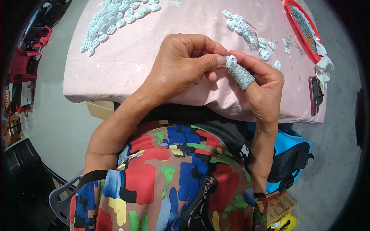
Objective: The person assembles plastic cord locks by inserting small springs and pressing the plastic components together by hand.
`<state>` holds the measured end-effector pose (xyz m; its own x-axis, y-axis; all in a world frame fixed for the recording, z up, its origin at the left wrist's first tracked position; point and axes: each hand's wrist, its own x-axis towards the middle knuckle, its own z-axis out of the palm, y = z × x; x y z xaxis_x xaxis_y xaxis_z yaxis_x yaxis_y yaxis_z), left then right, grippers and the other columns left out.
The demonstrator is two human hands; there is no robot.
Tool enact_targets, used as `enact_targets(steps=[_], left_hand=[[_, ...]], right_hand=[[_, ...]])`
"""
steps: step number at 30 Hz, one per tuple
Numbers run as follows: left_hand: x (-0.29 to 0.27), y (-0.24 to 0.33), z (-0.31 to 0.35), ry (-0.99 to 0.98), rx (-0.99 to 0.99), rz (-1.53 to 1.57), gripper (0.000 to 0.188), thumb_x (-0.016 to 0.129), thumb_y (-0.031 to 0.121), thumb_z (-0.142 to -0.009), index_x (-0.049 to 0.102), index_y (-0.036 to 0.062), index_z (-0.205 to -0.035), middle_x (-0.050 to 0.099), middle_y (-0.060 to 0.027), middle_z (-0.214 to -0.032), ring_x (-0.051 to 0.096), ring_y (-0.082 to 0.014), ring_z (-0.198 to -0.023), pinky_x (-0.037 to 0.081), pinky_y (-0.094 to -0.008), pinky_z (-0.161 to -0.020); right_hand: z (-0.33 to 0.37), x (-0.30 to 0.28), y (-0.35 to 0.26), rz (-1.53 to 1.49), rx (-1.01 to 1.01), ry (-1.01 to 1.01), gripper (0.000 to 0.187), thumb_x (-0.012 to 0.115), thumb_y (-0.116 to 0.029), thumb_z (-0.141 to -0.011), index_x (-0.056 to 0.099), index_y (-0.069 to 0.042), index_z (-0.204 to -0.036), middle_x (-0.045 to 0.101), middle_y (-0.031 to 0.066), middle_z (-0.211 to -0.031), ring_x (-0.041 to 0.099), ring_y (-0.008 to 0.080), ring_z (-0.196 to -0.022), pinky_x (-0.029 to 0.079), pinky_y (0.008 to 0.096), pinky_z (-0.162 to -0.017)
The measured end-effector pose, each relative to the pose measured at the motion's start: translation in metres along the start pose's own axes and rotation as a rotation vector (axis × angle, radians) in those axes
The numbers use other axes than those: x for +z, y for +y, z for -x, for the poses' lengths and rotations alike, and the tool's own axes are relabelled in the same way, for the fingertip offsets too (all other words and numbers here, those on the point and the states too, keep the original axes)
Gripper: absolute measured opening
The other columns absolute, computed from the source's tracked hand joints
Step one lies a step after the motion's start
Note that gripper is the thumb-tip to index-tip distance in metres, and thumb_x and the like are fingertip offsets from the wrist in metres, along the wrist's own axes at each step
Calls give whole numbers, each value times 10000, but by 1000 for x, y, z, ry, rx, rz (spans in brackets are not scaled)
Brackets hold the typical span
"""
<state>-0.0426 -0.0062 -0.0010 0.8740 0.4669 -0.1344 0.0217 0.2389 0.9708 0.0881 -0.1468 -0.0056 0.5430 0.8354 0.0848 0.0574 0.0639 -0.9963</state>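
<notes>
Above the near edge of a pink star-patterned cloth (127, 79), my two hands meet over a small white oval plastic piece (231, 60) with holes in it. My left hand (173, 65) pinches it from the left between thumb and forefinger. From the other side, my right hand (266, 82) grips it with its thumb and forefinger. A grey speckled sleeve (241, 76) covers the right thumb. Whether a thin pin is also between the fingers, I cannot tell. Beyond the right hand lie several similar white pieces (265, 55) among thin metal pins (253, 45).
A large heap of white pieces (106, 25) covers the far left of the table. At the far right stands a red tray (297, 35) holding grey material, beside crumpled white tissue (323, 71) and a phone (314, 94). Below the table's right side sit a blue bag (298, 140) and a carton (281, 206).
</notes>
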Motion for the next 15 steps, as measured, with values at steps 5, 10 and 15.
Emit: enact_targets(steps=[5,10,15], left_hand=[[-1,-8,-3,6,65,7,167,682,90,-899,685,-7,-1035,673,-11,-825,582,-17,-628,436,-131,-521],[0,-2,-4,31,22,0,164,689,91,-895,683,-4,-1029,677,-22,-839,580,-36,-623,463,-149,-541],[-1,0,-4,33,-8,45,166,698,106,-889,687,1,-1017,684,-28,-854,608,-61,-684,486,-190,-592]], right_hand=[[-1,2,-1,30,-8,-8,245,622,50,-876,684,52,-1113,703,89,-984,643,98,-879,517,205,-759],[-3,4,3,38,-56,12,259,624,56,-869,682,47,-1121,704,79,-987,634,87,-900,507,196,-763],[1,12,12,254,-267,88,378,679,69,-799,666,18,-1174,640,14,-928,563,44,-781,458,171,-647]])
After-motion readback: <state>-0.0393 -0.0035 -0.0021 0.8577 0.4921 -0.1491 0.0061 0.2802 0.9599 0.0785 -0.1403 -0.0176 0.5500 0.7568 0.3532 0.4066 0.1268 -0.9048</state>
